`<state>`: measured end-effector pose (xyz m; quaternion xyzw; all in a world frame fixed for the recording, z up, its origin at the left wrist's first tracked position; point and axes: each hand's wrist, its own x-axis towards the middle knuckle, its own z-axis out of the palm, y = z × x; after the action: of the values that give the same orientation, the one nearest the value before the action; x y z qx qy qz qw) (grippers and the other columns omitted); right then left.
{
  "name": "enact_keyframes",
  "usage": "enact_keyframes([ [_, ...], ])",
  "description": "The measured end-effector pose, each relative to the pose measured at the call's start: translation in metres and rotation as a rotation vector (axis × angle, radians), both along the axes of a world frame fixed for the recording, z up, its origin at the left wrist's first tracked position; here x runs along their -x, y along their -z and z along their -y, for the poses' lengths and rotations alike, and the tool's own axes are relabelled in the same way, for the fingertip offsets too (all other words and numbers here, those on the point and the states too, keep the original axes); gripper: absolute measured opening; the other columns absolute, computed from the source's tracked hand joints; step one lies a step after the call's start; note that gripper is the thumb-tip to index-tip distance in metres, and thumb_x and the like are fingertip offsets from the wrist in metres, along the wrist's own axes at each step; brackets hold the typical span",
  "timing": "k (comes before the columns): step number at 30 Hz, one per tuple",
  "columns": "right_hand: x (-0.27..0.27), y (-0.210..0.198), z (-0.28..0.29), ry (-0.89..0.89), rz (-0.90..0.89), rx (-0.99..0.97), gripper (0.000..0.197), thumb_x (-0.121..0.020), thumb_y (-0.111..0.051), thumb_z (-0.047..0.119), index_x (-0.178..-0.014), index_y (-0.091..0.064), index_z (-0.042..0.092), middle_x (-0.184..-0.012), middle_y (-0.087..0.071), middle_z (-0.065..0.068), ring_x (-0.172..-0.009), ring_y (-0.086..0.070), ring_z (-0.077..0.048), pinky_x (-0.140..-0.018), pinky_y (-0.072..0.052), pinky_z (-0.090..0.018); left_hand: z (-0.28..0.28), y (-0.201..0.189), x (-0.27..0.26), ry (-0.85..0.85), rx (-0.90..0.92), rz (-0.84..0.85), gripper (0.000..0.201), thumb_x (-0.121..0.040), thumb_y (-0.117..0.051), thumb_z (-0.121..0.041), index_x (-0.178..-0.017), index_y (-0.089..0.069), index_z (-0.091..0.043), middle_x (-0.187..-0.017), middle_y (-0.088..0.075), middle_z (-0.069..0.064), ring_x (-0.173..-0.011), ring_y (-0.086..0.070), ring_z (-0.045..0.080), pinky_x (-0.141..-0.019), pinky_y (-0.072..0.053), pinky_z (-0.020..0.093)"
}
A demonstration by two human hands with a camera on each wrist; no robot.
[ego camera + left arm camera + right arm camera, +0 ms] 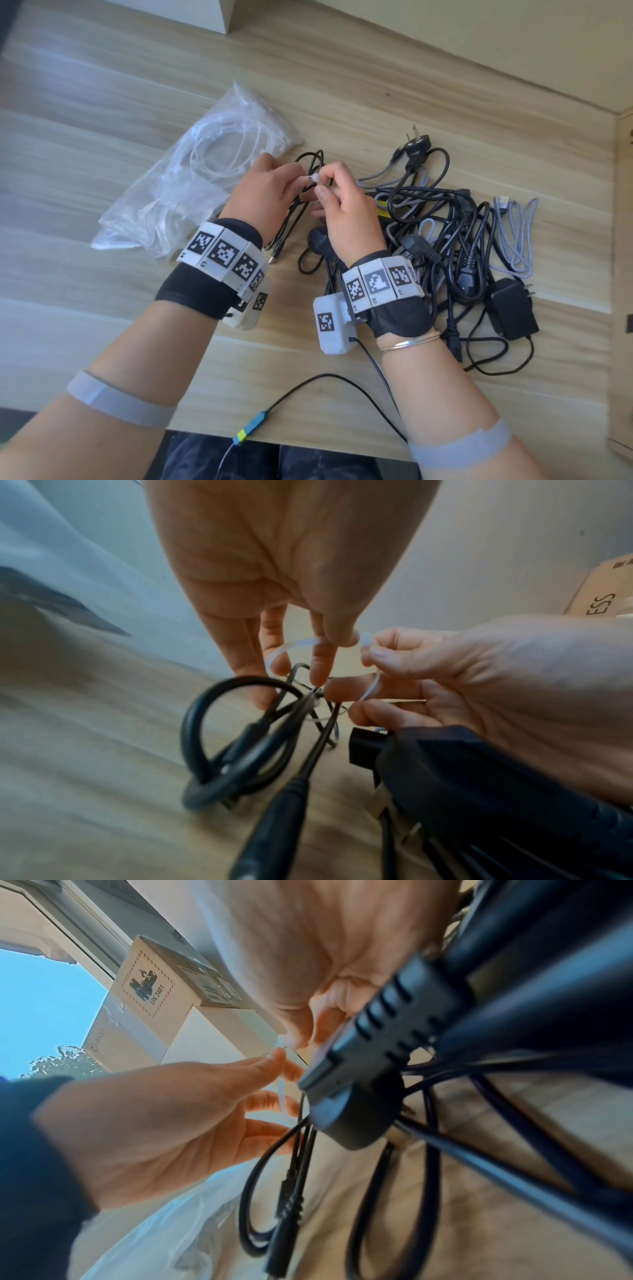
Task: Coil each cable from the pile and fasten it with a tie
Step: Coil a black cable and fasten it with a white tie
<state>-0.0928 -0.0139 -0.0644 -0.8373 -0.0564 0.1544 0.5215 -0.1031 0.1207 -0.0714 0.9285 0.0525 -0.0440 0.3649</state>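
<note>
Mid-fastening on a thin black cable (301, 202), folded into a long coil and held up just above the surface (342, 387). Left hand (263, 195) pinching the white tie (314, 178) at its strap side, fingers steadying the coil underneath. Right hand (346, 205) pinching the tie's head between thumb and forefinger, lower fingers curled in. Seen from the left wrist, tie (310, 653) looped wide around the strands, not yet cinched tight.

Plenty left, by the look of it: a big tangled pile (455, 246) of black cords, plugs and a power brick just beside the right wrist, all loose. One braided grey cable (513, 236) folded at the far right, no tie visible on it.

Clear plastic bag (191, 185) to the left, stuffed with white ties, lying flat on the surface.
</note>
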Motion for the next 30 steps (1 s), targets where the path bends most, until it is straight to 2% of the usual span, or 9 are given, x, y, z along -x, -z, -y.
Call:
enact_keyframes([
  [5, -0.0003, 0.0004, 0.0005, 0.001, 0.017, -0.001, 0.014, -0.096, -0.044, 0.01, -0.089, -0.045, 0.022, -0.089, -0.066, 0.001, -0.076, -0.062, 0.006, -0.069, -0.054, -0.014, -0.0001, 0.0021, -0.0012, -0.021, -0.001, -0.006, 0.03, -0.094, -0.047, -0.031, -0.1, -0.065, -0.008, -0.096, -0.043, 0.012, -0.08, -0.044, 0.021, -0.072, -0.042, 0.032],
  [12, -0.0004, 0.0012, 0.0015, -0.012, 0.015, 0.012, 0.014, -0.096, -0.044, 0.011, -0.088, -0.045, 0.022, -0.089, -0.068, -0.002, -0.08, -0.064, 0.0, -0.072, -0.056, -0.018, 0.0003, 0.0018, -0.0006, -0.032, -0.001, -0.006, 0.031, -0.094, -0.047, -0.033, -0.101, -0.064, -0.009, -0.094, -0.04, 0.007, -0.08, -0.045, 0.021, -0.071, -0.038, 0.029],
  [19, -0.0012, 0.0008, 0.0016, -0.018, 0.009, 0.015, 0.012, -0.097, -0.044, 0.011, -0.09, -0.046, 0.02, -0.089, -0.066, 0.0, -0.075, -0.061, 0.006, -0.07, -0.054, -0.015, -0.0007, 0.001, -0.0012, -0.028, -0.019, -0.03, 0.032, -0.094, -0.046, -0.035, -0.1, -0.063, -0.01, -0.093, -0.042, 0.007, -0.078, -0.048, 0.024, -0.071, -0.041, 0.032],
  [22, -0.0015, 0.0004, 0.0015, -0.016, 0.012, 0.027, 0.01, -0.096, -0.045, 0.01, -0.091, -0.048, 0.017, -0.089, -0.067, -0.001, -0.077, -0.062, 0.004, -0.07, -0.054, -0.014, -0.0005, -0.0007, -0.0017, -0.031, -0.014, -0.044, 0.032, -0.094, -0.045, -0.035, -0.098, -0.063, -0.009, -0.089, -0.043, 0.007, -0.075, -0.046, 0.023, -0.068, -0.039, 0.03],
  [25, -0.001, -0.0003, 0.0013, -0.018, 0.013, 0.049, 0.006, -0.096, -0.045, 0.011, -0.093, -0.05, 0.013, -0.089, -0.068, 0.0, -0.08, -0.064, -0.001, -0.072, -0.055, -0.018, -0.0012, -0.0035, -0.0014, -0.022, -0.011, -0.079, 0.033, -0.094, -0.045, -0.036, -0.096, -0.063, -0.01, -0.085, -0.044, 0.007, -0.075, -0.048, 0.023, -0.067, -0.037, 0.028],
  [27, -0.0006, -0.001, 0.001, -0.027, 0.016, 0.066, 0.006, -0.096, -0.045, 0.011, -0.093, -0.049, 0.013, -0.091, -0.068, 0.0, -0.079, -0.064, -0.001, -0.073, -0.056, -0.019, -0.0022, -0.0047, -0.0011, -0.005, 0.005, -0.096, 0.033, -0.095, -0.044, -0.036, -0.095, -0.063, -0.01, -0.085, -0.045, 0.007, -0.075, -0.051, 0.025, -0.068, -0.039, 0.03],
  [30, -0.0006, -0.0008, 0.0002, -0.039, 0.015, 0.093, 0.007, -0.096, -0.046, 0.013, -0.091, -0.048, 0.017, -0.089, -0.068, 0.003, -0.079, -0.066, -0.005, -0.075, -0.058, -0.03, -0.004, -0.0068, -0.001, 0.023, 0.016, -0.119, 0.032, -0.095, -0.043, -0.035, -0.094, -0.063, -0.01, -0.084, -0.044, 0.006, -0.074, -0.053, 0.026, -0.071, -0.044, 0.034],
])
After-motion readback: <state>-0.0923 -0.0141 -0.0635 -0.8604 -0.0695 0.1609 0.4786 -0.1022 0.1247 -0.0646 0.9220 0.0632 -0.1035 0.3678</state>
